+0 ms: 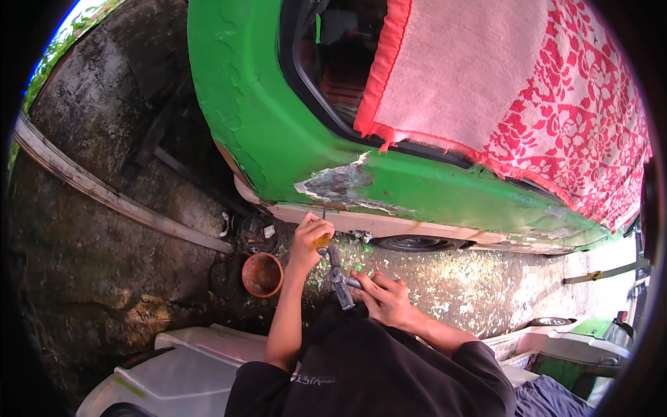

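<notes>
My left hand (308,242) is closed around a screwdriver with an amber handle (322,242). Its thin shaft points up to the lower edge of a ragged grey patch (339,182) where the paint is gone from the green vehicle body (271,132). In my right hand (386,300) is the handle of a metal hammer (338,276). The hammer's head lies just below the butt of the screwdriver; whether they touch I cannot tell.
A red and pink patterned cloth (458,76) drapes over the vehicle's window. An orange-brown pot (262,274) stands on the ground at left, near a long metal rail (118,198). Green paint flakes litter the ground. Behind me is a pale vehicle panel (187,379).
</notes>
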Action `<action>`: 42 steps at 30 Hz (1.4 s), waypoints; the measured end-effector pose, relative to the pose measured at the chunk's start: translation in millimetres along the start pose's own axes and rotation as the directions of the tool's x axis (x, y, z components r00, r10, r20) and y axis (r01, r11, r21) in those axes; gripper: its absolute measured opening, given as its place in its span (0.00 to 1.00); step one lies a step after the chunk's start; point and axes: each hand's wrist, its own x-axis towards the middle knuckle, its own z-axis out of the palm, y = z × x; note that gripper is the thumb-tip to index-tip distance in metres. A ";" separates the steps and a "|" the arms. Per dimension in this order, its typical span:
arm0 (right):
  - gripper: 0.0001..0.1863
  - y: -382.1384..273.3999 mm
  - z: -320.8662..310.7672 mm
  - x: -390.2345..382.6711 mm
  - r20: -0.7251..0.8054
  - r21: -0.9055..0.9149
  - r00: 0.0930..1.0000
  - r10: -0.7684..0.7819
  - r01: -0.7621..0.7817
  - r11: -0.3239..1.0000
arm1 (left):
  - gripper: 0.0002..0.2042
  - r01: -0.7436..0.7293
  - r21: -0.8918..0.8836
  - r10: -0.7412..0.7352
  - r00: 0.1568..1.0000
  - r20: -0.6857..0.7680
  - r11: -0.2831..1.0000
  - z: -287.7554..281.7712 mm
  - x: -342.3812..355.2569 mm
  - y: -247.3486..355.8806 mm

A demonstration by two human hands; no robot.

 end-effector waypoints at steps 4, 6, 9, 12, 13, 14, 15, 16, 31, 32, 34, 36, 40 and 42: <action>0.25 -2.1 -2.4 0.2 0.031 0.006 0.999 0.012 -0.012 1.000 | 0.09 0.004 0.024 -0.004 1.000 0.006 1.000 0.0 2.7 2.6; 0.25 -2.6 -1.9 0.8 0.028 0.015 0.999 0.016 -0.016 1.000 | 0.09 0.003 0.047 -0.002 1.000 -0.013 0.999 0.1 2.5 4.5; 0.25 -1.8 0.4 -0.2 0.014 0.023 1.000 0.017 -0.017 1.000 | 0.09 -0.020 0.051 0.022 0.999 -0.026 0.998 -2.4 5.8 0.4; 0.26 -1.9 0.9 1.1 0.026 0.007 1.000 0.017 -0.017 1.000 | 0.10 -0.037 0.034 0.039 0.998 -0.040 0.999 -2.3 8.4 -4.8; 0.26 -2.7 0.5 3.0 0.028 0.005 1.000 0.009 -0.009 1.000 | 0.10 -0.041 0.028 0.042 0.998 -0.046 0.999 -1.7 8.3 -6.1; 0.26 -3.6 0.2 4.5 0.031 0.002 1.000 0.000 0.000 1.000 | 0.10 -0.040 0.023 0.041 0.998 -0.046 0.999 -1.7 7.5 -7.7; 0.26 -4.5 0.2 5.8 0.031 0.007 1.000 -0.001 0.001 1.000 | 0.10 -0.040 0.020 0.041 0.998 -0.044 0.999 -2.3 7.3 -9.6; 0.26 -5.3 0.3 7.1 0.030 0.011 1.000 -0.002 0.002 1.000 | 0.10 -0.041 0.016 0.042 0.998 -0.042 0.999 -2.9 7.4 -10.7; 0.26 -8.2 -0.4 19.0 0.041 0.011 0.996 -0.074 0.074 0.997 | 0.16 0.006 -0.027 -0.007 1.000 -0.021 1.000 -3.9 9.9 -19.0; 0.26 -9.4 -2.0 19.7 0.044 0.006 0.993 -0.107 0.107 0.994 | 0.15 0.015 -0.016 -0.016 1.000 -0.025 1.000 -2.8 8.8 -18.9; 0.26 -4.9 -0.9 18.4 0.041 -0.046 0.989 -0.140 0.141 0.989 | 0.14 0.025 -0.008 -0.025 0.999 -0.028 1.000 0.6 12.0 -13.8; 0.27 1.4 4.1 22.8 0.098 -0.143 0.993 -0.068 0.082 0.986 | 0.13 0.030 -0.011 -0.030 1.000 0.001 0.999 -0.1 17.8 -8.6; 0.28 0.0 0.6 14.7 0.038 -0.103 0.999 -0.028 0.032 0.994 | 0.12 0.039 0.005 -0.039 0.999 -0.006 0.999 3.7 20.1 -1.4; 0.28 2.9 -3.2 13.1 0.005 -0.119 0.993 -0.117 0.117 0.986 | 0.11 0.016 0.019 -0.016 1.000 -0.015 1.000 5.6 16.8 -4.6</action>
